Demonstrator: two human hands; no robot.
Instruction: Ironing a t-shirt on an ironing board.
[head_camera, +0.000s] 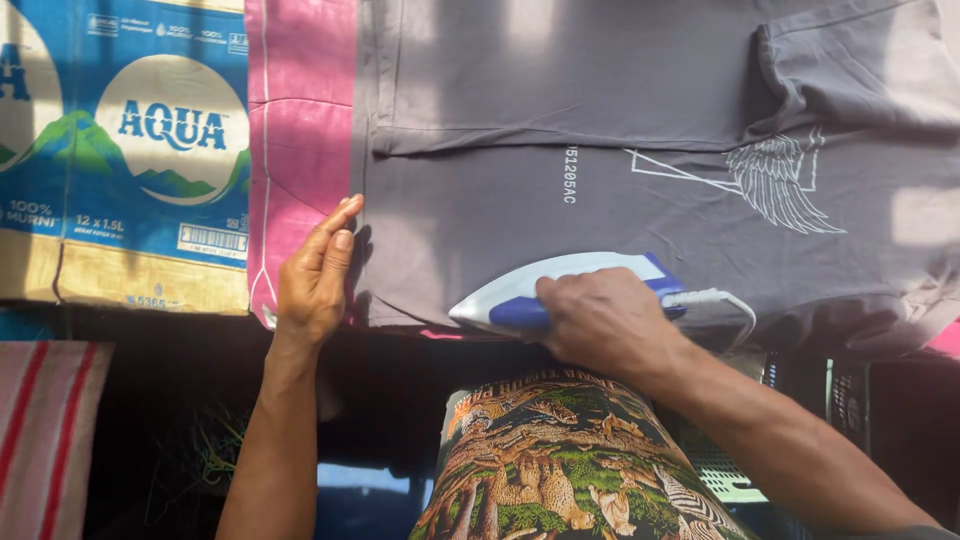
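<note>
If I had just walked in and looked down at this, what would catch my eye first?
Most likely the white and blue iron near the middle, gripped by the right hand and resting on the lower edge of a grey T-shirt with a white wing print, spread over a pink cover. The left hand lies flat at the shirt's left edge. At far left sits a bright blue cardboard box.

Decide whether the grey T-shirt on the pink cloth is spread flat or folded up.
Mostly spread flat: the grey T-shirt lies open across the pink cloth, printed side up, with only its sleeve turned over the body.
</note>
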